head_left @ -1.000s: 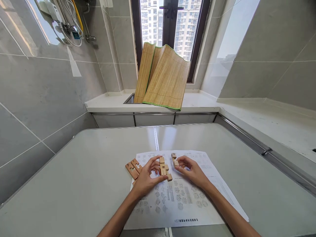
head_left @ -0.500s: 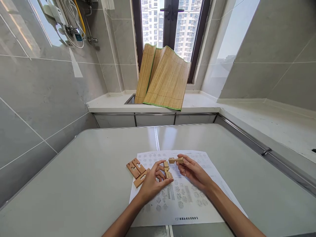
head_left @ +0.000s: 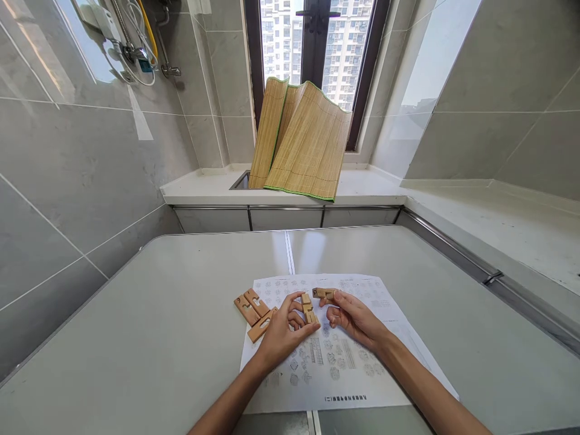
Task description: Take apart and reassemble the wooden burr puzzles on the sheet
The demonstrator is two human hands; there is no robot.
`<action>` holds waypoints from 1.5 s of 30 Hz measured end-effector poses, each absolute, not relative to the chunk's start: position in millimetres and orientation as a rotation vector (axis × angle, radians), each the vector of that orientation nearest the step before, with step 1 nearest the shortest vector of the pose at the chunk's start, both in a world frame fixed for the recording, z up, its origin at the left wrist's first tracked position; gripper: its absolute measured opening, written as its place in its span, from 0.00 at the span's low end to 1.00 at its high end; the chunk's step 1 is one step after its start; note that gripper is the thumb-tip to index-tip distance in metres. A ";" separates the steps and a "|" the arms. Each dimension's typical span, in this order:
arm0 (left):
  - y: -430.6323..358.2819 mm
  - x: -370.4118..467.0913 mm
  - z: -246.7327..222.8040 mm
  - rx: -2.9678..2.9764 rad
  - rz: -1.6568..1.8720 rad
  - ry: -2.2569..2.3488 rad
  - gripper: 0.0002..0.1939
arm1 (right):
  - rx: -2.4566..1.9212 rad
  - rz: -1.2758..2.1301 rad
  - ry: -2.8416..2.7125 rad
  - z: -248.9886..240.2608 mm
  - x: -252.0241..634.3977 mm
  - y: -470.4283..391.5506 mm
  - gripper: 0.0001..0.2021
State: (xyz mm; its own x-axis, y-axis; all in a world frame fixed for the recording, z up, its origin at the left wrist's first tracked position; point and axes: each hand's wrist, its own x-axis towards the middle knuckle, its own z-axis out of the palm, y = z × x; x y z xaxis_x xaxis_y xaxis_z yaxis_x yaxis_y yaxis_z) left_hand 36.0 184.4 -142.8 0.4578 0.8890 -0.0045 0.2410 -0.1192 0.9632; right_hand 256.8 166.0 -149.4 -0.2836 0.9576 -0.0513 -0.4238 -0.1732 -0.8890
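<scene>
My left hand (head_left: 290, 329) is closed round a notched wooden puzzle piece (head_left: 309, 309), held upright between thumb and fingers above the printed sheet. Just to its right, my right hand (head_left: 356, 317) pinches another wooden puzzle piece (head_left: 323, 293) by its right end, its free end pointing left. A small gap separates the two pieces. Left of my left hand lie several flat wooden pieces with cut-outs: one wooden piece (head_left: 246, 310) at the far left, others beside it, the nearest partly covered by my fingers.
The printed paper sheet (head_left: 348, 383), covered with small diagrams, lies on the pale table (head_left: 158, 326). Behind the table runs a white ledge (head_left: 190, 192) with a folded bamboo mat (head_left: 312, 145) leaning against the window. A metal rail (head_left: 448, 244) edges the right side.
The piece in my right hand has been turned, so a different face shows at its free end. My left hand keeps its piece in nearly the same place. The view has shifted slightly.
</scene>
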 end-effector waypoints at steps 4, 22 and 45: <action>182.5 36.6 -139.6 1.636 0.776 0.989 0.36 | -0.806 1.670 -1.100 -151.1 253.9 164.0 0.19; 175.3 36.2 -137.3 1.770 0.809 0.958 0.36 | -0.972 1.468 -1.391 -155.2 248.3 163.6 0.20; 173.4 42.1 -138.4 1.533 0.804 0.922 0.36 | -0.959 1.527 -1.263 -157.1 253.3 163.5 0.22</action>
State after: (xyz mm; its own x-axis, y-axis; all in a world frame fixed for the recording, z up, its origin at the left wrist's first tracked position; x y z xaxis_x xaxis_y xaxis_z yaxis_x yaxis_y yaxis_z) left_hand 42.1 173.4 -138.4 0.4631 0.8863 0.0077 0.1284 -0.0756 0.9888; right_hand 253.3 163.5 -157.1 -0.2881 0.9574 -0.0172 -0.1630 -0.0667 -0.9844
